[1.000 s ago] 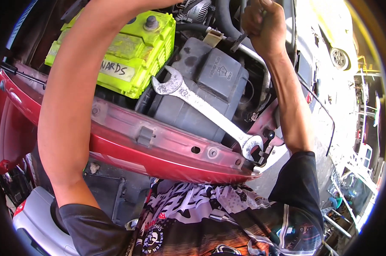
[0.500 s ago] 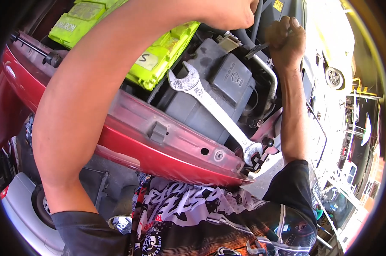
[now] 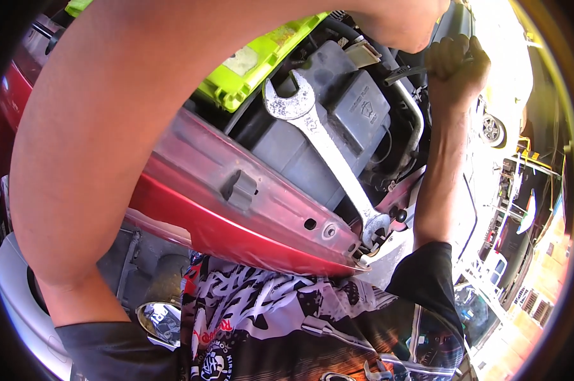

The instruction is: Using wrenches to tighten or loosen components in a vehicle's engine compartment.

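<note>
Slim dark tool [image 3: 406, 73] sits upper right of frame, long axis near level, right end tipped up. Right hand [image 3: 455, 70] is nearer: fist wrapped round it. Left hand [image 3: 417, 26] is just above, at the top edge; fingers hidden, can't tell its grip. Count: two hands, one slim tool, one big open-ended wrench [image 3: 333, 155] lying diagonally mid-frame, one yellow-green battery [image 3: 268, 52].

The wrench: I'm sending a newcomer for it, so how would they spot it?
Find the car's red front edge, then the dark grey plastic box just beyond it, beside the lime-green battery. The wrench lies slantwise across that box. Its long, silvery metal body, forked at the battery end, stands out from the dark plastic beneath.
</note>
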`<act>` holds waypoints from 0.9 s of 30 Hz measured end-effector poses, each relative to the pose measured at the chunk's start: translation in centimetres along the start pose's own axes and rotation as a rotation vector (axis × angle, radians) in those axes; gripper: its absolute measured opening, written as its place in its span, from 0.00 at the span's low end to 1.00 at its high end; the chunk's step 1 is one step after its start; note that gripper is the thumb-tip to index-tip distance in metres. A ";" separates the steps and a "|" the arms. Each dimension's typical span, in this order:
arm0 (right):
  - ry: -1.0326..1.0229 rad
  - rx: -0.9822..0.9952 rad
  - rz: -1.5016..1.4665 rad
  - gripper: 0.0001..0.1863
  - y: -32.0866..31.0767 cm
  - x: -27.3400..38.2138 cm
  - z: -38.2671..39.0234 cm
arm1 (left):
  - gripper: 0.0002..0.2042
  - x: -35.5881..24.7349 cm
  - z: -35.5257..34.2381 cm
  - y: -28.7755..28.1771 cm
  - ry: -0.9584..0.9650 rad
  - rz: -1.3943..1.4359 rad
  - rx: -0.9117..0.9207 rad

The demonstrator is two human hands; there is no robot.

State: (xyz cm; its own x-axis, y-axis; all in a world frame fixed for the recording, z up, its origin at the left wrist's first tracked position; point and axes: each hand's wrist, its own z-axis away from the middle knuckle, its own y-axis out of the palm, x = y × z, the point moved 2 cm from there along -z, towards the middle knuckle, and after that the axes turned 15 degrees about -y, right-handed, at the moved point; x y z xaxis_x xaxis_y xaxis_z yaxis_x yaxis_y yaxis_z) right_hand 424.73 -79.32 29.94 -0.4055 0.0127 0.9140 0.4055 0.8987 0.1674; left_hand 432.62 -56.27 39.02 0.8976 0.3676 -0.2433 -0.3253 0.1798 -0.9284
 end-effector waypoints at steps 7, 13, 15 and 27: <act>-0.070 0.112 -0.149 0.17 1.8 -0.8 1.4 | 0.13 21.7 -6.9 3.1 -0.170 0.099 -0.005; -0.136 0.103 -0.002 0.16 -0.3 -0.4 2.0 | 0.14 1.7 -0.5 5.0 -0.156 0.171 -0.018; -0.155 0.135 0.028 0.16 -0.3 -0.3 2.0 | 0.14 1.2 -0.8 5.3 -0.174 0.191 -0.020; -0.152 0.059 0.009 0.18 -1.1 -2.2 1.5 | 0.16 -5.4 -2.3 8.2 0.030 0.158 0.022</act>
State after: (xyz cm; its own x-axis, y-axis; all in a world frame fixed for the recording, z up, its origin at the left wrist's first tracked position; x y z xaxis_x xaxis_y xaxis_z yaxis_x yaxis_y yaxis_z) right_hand 423.93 -79.73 27.24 -0.5231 0.0827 0.8482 0.3623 0.9225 0.1334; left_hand 425.80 -58.88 32.03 0.8431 0.3660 -0.3941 -0.4692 0.1424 -0.8715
